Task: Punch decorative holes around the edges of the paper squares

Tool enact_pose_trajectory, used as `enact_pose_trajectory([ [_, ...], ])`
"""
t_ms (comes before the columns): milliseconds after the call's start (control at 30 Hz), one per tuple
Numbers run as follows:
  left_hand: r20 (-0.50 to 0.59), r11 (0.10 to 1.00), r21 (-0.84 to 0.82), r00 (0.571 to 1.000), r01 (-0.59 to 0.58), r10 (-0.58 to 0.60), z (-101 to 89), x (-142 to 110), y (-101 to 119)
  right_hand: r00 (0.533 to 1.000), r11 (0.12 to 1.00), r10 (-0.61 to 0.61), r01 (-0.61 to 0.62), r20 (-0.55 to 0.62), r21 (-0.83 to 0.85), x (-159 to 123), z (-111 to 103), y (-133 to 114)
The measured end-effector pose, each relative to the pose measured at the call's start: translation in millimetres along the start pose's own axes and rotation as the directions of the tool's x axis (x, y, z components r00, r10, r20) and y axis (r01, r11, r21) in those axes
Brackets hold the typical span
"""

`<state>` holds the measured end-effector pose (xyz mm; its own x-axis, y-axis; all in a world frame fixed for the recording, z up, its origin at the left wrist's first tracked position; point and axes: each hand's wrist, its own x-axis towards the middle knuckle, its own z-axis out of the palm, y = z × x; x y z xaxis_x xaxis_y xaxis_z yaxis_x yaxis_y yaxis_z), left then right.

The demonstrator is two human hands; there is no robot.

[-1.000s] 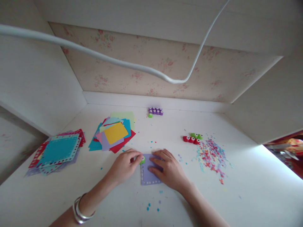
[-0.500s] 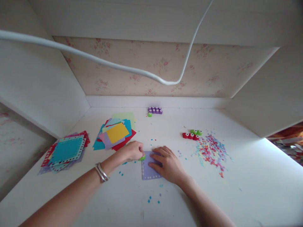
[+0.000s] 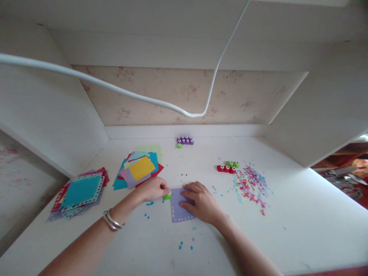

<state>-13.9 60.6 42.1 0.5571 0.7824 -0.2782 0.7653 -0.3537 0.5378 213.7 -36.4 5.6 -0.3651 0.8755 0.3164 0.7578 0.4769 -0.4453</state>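
A small lilac paper square point(image 3: 179, 212) with punched holes along its edges lies on the white desk point(image 3: 301, 214). My right hand point(image 3: 201, 202) rests flat on it, fingers spread, pressing it down. My left hand point(image 3: 153, 189) is closed on a little green punch point(image 3: 167, 196) at the square's upper left corner. Silver bangles point(image 3: 112, 220) ring my left wrist.
A pile of plain coloured paper squares point(image 3: 139, 169) lies behind my left hand. A stack of punched squares point(image 3: 79, 191) sits at the far left. Red and green punches point(image 3: 227, 167) stand beside scattered confetti point(image 3: 250, 186). Purple punches point(image 3: 184, 140) line the back. A white cable point(image 3: 120, 90) hangs overhead.
My left hand with the green punch has slipped slightly left, off the square's corner edge. My left arm has stretched out further. The view has tilted a little upward.
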Motion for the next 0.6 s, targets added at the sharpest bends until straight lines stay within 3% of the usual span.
enact_pose_trajectory([
  [167,-0.115,0.996,0.017,0.989,-0.091,0.092,-5.3,-21.3,-24.1,1.000,1.000,-0.002,0.002,-0.006,0.010,-0.3,0.5,1.8],
  [367,-0.307,0.992,-0.028,0.946,-0.122,0.108,22.2,-45.4,-43.7,1.000,0.999,0.010,-0.009,-0.012,0.036,3.5,-2.6,-3.5],
  [500,-0.377,0.968,-0.082,0.906,-0.238,0.191,37.7,-45.6,-35.3,0.998,0.991,0.043,-0.038,-0.043,0.126,12.4,-7.0,-22.1],
  [600,-0.434,0.942,-0.101,0.866,-0.321,0.248,42.5,-42.4,-17.3,1.000,0.968,-0.012,0.015,-0.013,0.249,20.7,-10.0,-37.7],
])
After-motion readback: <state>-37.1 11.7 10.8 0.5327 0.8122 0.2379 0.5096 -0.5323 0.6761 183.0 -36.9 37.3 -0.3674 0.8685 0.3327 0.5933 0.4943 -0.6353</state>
